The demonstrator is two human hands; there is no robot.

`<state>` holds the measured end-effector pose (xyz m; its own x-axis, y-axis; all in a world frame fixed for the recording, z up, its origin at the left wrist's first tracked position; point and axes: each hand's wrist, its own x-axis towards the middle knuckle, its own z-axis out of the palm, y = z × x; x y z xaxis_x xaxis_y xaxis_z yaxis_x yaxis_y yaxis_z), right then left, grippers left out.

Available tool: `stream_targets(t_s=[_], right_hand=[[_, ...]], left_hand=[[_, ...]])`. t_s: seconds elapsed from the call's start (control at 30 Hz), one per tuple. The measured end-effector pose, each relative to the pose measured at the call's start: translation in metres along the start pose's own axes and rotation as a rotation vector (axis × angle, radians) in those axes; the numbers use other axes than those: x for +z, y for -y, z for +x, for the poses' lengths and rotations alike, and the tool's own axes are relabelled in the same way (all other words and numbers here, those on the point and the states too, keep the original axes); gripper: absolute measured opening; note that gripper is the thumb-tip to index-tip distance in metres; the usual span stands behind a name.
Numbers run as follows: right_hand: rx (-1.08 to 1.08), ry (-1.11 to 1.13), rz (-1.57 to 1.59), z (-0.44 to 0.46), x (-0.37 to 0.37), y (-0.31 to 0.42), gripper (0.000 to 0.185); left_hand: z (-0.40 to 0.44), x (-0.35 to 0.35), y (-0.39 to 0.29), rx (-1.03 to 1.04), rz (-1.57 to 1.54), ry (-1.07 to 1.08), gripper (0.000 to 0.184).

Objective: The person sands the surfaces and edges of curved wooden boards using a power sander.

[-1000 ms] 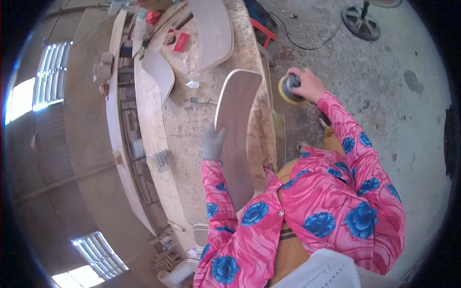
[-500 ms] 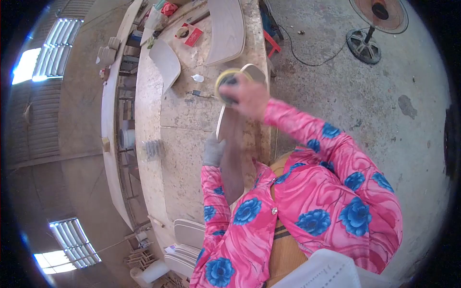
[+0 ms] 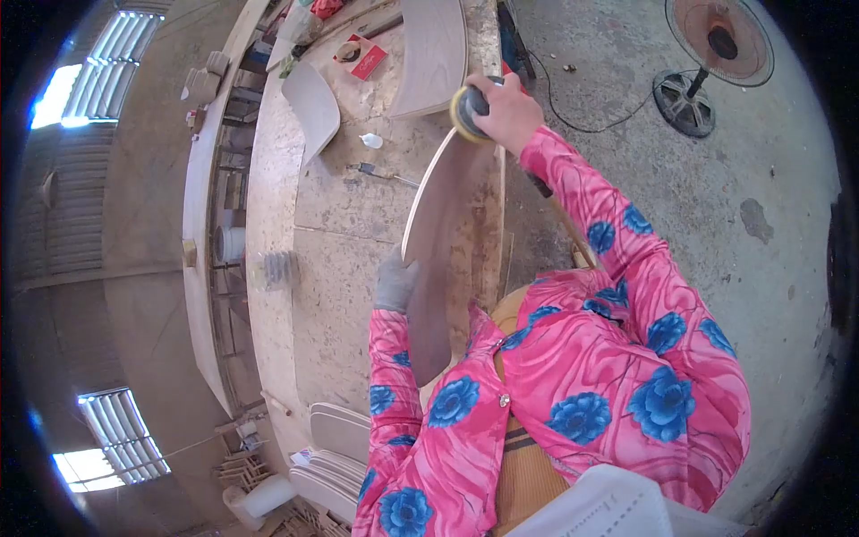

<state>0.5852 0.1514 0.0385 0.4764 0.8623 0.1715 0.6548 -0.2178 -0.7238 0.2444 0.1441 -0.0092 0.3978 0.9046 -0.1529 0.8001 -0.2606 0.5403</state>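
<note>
My right hand is closed on a round power sander with a black top and a yellow rim. The sander sits at the far end of a curved brown wooden panel with a pale edge. My left hand, in a grey glove, grips the left edge of this panel about halfway along; its fingertips are partly hidden. The panel's near end reaches close to my body. Left of the panel, a metal-ended tool and a small white bottle lie on the worktable.
Two more curved panels, one small and one large, lie farther up the table near a red box. Stacked panels are at lower left. A standing fan and its cable are on the floor to the right.
My right hand has carried the sander up and right, from the panel's left edge to its far end. My left hand keeps its grip on the panel.
</note>
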Motion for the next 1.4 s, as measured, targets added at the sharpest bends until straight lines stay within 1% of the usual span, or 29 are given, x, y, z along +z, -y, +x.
stream_targets(t_s=[0.07, 0.13, 0.2, 0.27, 0.33, 0.4, 0.47, 0.53, 0.57, 0.6, 0.63, 0.67, 0.73, 0.8, 0.87, 0.9, 0.93, 0.97, 1.0, 1.03, 1.07, 1.13, 1.17, 1.23, 1.27, 1.33, 1.37, 1.4], right_hand=[[-0.018, -0.011, 0.001, -0.001, 0.002, 0.001, 0.045], [-0.221, 0.108, 0.036, -0.032, 0.011, 0.024, 0.043], [-0.413, 0.153, 0.066, -0.063, 0.042, 0.04, 0.04], [-0.519, 0.343, 0.16, -0.081, 0.046, 0.06, 0.039], [-0.54, 0.351, 0.174, -0.076, 0.05, 0.068, 0.038], [-0.56, 0.367, 0.181, -0.063, 0.05, 0.067, 0.038], [-0.492, 0.299, 0.073, -0.025, 0.044, 0.059, 0.04], [-0.419, 0.277, 0.033, 0.013, 0.016, 0.05, 0.044], [-0.336, 0.306, 0.014, 0.032, 0.008, 0.043, 0.046], [-0.253, 0.334, -0.005, 0.052, 0.004, 0.033, 0.048], [-0.269, 0.35, 0.082, 0.07, 0.009, 0.011, 0.05], [-0.289, 0.36, 0.169, 0.087, 0.017, -0.016, 0.053], [-0.242, 0.518, 0.488, 0.111, 0.041, -0.064, 0.058], [0.023, 0.604, 0.81, 0.107, 0.051, -0.092, 0.066], [0.149, 0.624, 0.915, 0.098, 0.057, -0.108, 0.063], [0.235, 0.688, 0.982, 0.096, 0.062, -0.115, 0.062], [0.225, 0.715, 0.975, 0.098, 0.062, -0.113, 0.062], [0.125, 0.628, 0.906, 0.101, 0.062, -0.11, 0.062], [0.029, 0.542, 0.837, 0.103, 0.059, -0.104, 0.062], [-0.16, 0.503, 0.709, 0.105, 0.05, -0.09, 0.058], [-0.171, 0.529, 0.701, 0.101, 0.035, -0.066, 0.058], [-0.369, 0.318, 0.009, 0.078, 0.01, -0.01, 0.052], [-0.422, 0.308, -0.013, 0.067, 0.01, 0.007, 0.047], [-0.487, 0.338, -0.064, 0.044, 0.016, 0.032, 0.047], [-0.537, 0.361, -0.104, 0.03, 0.02, 0.043, 0.047], [-0.581, 0.359, -0.146, -0.002, 0.031, 0.062, 0.049], [-0.596, 0.399, -0.107, -0.015, 0.035, 0.07, 0.049], [-0.609, 0.442, -0.072, -0.029, 0.038, 0.077, 0.05]], left_hand=[[0.004, 0.001, 0.005, 0.004, 0.021, -0.007, 0.035], [0.003, 0.003, 0.006, 0.02, 0.024, -0.006, 0.035], [0.003, 0.004, 0.01, 0.011, 0.047, -0.006, 0.036], [0.003, 0.004, 0.008, 0.002, 0.069, -0.008, 0.037], [0.001, 0.001, 0.002, 0.028, -0.099, 0.017, 0.037], [-0.001, -0.001, -0.006, 0.014, -0.083, 0.008, 0.037], [-0.001, 0.0, -0.01, -0.005, -0.068, -0.003, 0.037], [-0.001, 0.001, -0.011, -0.081, -0.067, 0.003, 0.037], [0.0, 0.003, -0.008, -0.089, -0.069, -0.001, 0.037], [0.0, 0.005, -0.002, -0.092, 0.007, -0.005, 0.037], [0.0, 0.006, 0.001, -0.093, 0.086, -0.008, 0.037], [-0.001, 0.006, -0.001, -0.092, 0.089, -0.018, 0.037], [-0.004, 0.008, -0.006, -0.1, 0.116, -0.073, 0.039], [-0.004, 0.004, -0.012, -0.129, 0.135, -0.064, 0.038], [-0.004, 0.006, -0.013, -0.167, 0.141, -0.065, 0.037], [-0.003, 0.006, -0.011, -0.17, 0.115, -0.051, 0.038], [-0.003, 0.006, -0.011, -0.175, 0.088, -0.038, 0.039], [-0.003, 0.007, -0.01, -0.199, 0.079, -0.055, 0.039], [-0.001, 0.005, -0.016, -0.229, 0.147, -0.034, 0.039], [-0.003, 0.005, -0.018, -0.261, 0.213, -0.007, 0.039], [-0.003, 0.007, -0.016, -0.282, 0.198, -0.017, 0.039], [-0.004, 0.009, -0.011, -0.163, 0.149, -0.064, 0.04], [-0.003, 0.01, -0.011, -0.171, 0.134, -0.075, 0.04], [-0.004, 0.009, -0.014, -0.102, 0.079, -0.092, 0.041], [-0.004, 0.008, -0.015, -0.105, 0.07, -0.1, 0.041], [-0.011, 0.006, -0.013, -0.014, -0.009, -0.065, 0.047], [-0.025, 0.004, -0.01, -0.012, -0.015, -0.072, 0.047], [-0.045, 0.005, -0.006, -0.086, -0.105, -0.028, 0.051]])
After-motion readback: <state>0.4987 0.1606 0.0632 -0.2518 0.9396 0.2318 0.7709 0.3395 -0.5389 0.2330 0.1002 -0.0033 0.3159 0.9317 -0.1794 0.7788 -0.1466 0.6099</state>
